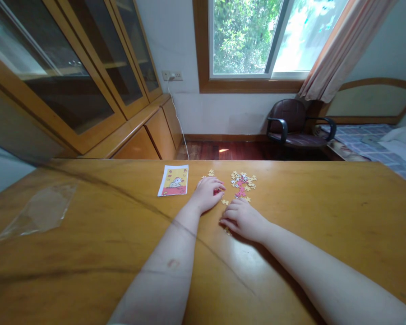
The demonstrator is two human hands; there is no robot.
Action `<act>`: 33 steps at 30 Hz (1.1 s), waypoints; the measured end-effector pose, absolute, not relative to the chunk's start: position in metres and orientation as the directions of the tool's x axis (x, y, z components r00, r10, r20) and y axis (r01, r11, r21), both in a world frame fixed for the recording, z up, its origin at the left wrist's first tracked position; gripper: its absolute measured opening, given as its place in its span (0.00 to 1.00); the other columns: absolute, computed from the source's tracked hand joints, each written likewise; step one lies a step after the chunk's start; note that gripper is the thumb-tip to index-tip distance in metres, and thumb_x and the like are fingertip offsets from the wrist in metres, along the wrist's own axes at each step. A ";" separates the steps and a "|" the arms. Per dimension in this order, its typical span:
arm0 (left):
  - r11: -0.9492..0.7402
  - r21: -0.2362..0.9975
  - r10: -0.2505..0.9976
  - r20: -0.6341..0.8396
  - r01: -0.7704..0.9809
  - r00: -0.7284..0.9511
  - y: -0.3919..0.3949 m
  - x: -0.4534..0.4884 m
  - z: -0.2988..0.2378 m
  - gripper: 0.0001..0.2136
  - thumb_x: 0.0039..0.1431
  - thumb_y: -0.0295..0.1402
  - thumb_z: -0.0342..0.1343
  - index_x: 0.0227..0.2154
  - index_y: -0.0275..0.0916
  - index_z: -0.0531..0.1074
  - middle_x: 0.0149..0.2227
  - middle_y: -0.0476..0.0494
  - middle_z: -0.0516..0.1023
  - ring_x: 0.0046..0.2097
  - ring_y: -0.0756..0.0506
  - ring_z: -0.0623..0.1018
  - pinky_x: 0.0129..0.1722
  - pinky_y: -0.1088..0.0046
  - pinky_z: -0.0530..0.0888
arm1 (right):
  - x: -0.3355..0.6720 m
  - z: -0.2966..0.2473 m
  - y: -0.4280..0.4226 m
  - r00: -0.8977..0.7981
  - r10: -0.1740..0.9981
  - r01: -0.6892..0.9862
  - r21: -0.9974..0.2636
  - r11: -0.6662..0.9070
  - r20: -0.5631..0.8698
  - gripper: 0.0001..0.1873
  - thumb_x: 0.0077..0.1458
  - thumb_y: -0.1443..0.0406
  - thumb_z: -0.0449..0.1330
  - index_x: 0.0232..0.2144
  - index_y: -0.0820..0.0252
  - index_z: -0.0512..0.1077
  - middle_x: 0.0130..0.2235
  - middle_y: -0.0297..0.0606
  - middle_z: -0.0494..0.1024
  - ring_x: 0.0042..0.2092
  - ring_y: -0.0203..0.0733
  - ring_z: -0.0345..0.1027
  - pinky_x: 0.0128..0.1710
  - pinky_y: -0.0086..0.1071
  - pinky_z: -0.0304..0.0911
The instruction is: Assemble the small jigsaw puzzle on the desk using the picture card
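My left hand point(208, 195) rests low over the table with its fingers curled. Pink-red jigsaw puzzle pieces point(218, 191) show between its thumb and fingers. To its right, my right hand point(245, 220) is closed with bent fingertips near the tabletop; whatever they hold is hidden. A yellow jigsaw piece point(227, 231) peeks out just below this hand, and another yellow piece point(225, 202) lies between both hands. Beyond the right hand is a loose pile of yellow, pink and whitish pieces point(243, 181). A few yellow pieces point(210, 173) lie just past the left hand.
Left of my hands lies a picture card point(173, 180) with a white cartoon animal on yellow and pink. A clear plastic bag point(40, 207) is on the left of the wooden table point(325, 212). Past the table stand a cabinet point(128, 119), an armchair point(294, 124) and a bed point(372, 140).
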State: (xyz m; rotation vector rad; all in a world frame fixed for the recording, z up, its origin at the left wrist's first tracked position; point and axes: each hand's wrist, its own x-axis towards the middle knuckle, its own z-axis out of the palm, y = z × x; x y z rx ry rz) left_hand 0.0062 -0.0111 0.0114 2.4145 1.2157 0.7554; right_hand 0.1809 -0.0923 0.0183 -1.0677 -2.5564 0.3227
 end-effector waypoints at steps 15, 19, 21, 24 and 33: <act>-0.548 0.520 0.836 0.302 0.655 0.459 -0.009 0.006 0.012 0.07 0.55 0.30 0.55 0.35 0.43 0.77 0.43 0.47 0.79 0.50 0.44 0.73 0.55 0.61 0.66 | 0.196 0.022 -0.082 -0.689 0.703 0.584 -0.437 0.684 0.178 0.10 0.54 0.56 0.63 0.31 0.57 0.76 0.34 0.37 0.77 0.38 0.40 0.67 0.44 0.35 0.56; -0.583 0.526 0.808 0.293 0.619 0.512 -0.012 0.006 0.012 0.05 0.54 0.31 0.57 0.31 0.43 0.78 0.45 0.47 0.78 0.52 0.43 0.71 0.57 0.60 0.64 | 0.202 0.016 -0.075 -0.538 0.811 0.710 -0.395 0.583 0.230 0.10 0.58 0.59 0.59 0.31 0.58 0.76 0.32 0.38 0.77 0.38 0.40 0.67 0.43 0.36 0.56; -0.615 0.538 0.775 0.275 0.577 0.569 -0.014 0.007 0.013 0.03 0.52 0.32 0.59 0.27 0.44 0.78 0.46 0.48 0.78 0.55 0.42 0.69 0.59 0.58 0.62 | 0.210 0.016 -0.070 -0.513 0.825 0.726 -0.394 0.564 0.236 0.08 0.57 0.61 0.59 0.31 0.58 0.75 0.32 0.37 0.77 0.38 0.40 0.67 0.43 0.36 0.57; -0.631 0.570 0.737 0.226 0.527 0.637 -0.019 0.008 0.016 0.03 0.46 0.36 0.65 0.26 0.46 0.79 0.49 0.49 0.76 0.58 0.40 0.66 0.61 0.55 0.59 | 0.219 0.018 -0.065 -0.560 0.794 0.694 -0.391 0.605 0.235 0.06 0.54 0.60 0.62 0.30 0.57 0.75 0.33 0.37 0.76 0.39 0.41 0.67 0.43 0.36 0.57; -0.626 0.515 0.736 0.142 0.586 0.662 -0.018 0.008 0.016 0.04 0.43 0.37 0.67 0.24 0.46 0.79 0.45 0.49 0.78 0.58 0.39 0.67 0.63 0.51 0.50 | 0.225 0.007 -0.055 -0.298 0.920 0.870 -0.324 0.372 0.255 0.08 0.55 0.61 0.59 0.27 0.57 0.75 0.34 0.40 0.76 0.40 0.45 0.65 0.43 0.39 0.57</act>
